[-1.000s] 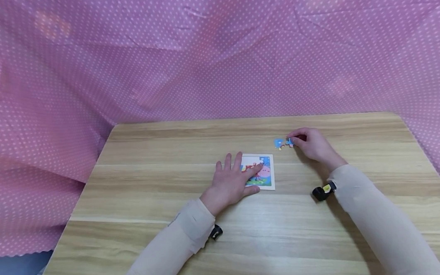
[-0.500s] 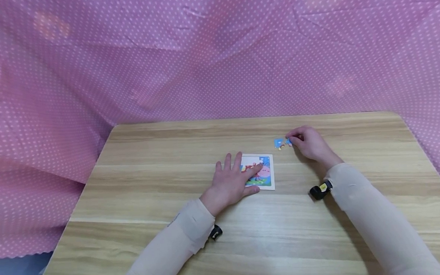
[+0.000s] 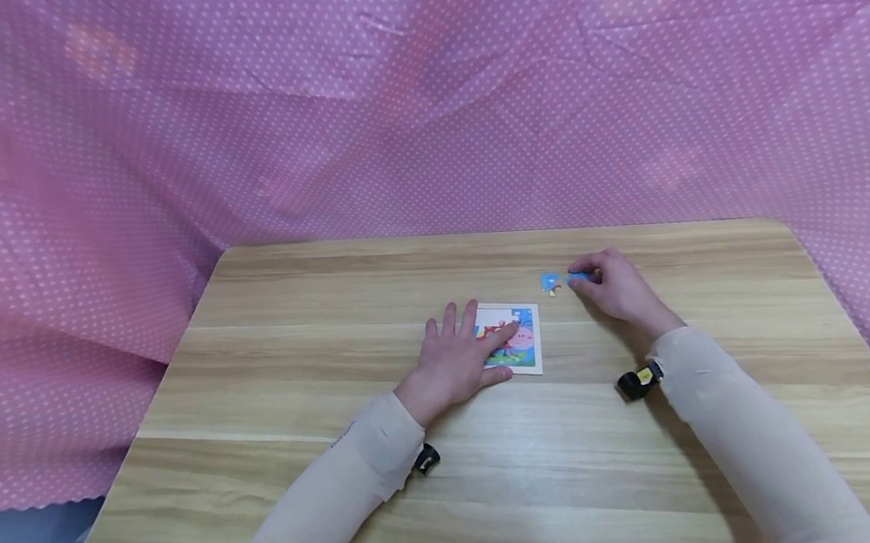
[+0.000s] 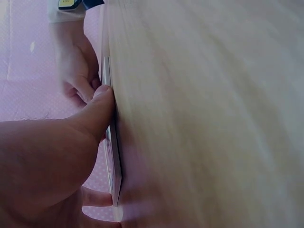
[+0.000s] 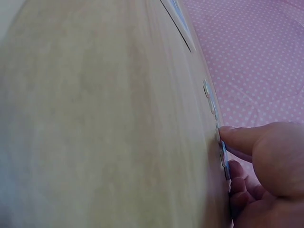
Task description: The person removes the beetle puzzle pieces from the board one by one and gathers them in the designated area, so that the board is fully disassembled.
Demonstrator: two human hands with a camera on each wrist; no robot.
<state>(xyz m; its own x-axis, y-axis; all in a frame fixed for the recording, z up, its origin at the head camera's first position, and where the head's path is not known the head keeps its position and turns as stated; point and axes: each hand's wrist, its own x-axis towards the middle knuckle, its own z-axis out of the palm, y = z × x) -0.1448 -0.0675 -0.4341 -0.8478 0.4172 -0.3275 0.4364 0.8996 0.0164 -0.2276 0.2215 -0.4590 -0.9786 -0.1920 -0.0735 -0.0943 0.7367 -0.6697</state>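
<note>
In the head view my left hand lies spread over a framed jigsaw puzzle, covering its left side. The puzzle picture shows a pink cartoon figure on blue and green, with a white area near its top. In the left wrist view the left thumb rests along the frame's edge. Farther back, my right hand pinches a blue puzzle piece between thumb and fingers, low at the tabletop. Another blue puzzle piece with a yellowish part lies just left of it.
The wooden table stretches around both hands. Behind it hangs a pink polka-dot cloth, reaching along the back and both sides. Black wrist cameras, such as the right one, sit near the tabletop.
My right fingers have shifted slightly, and the blue piece in them has moved a little to the right and turned. My left hand and the framed puzzle have stayed put.
</note>
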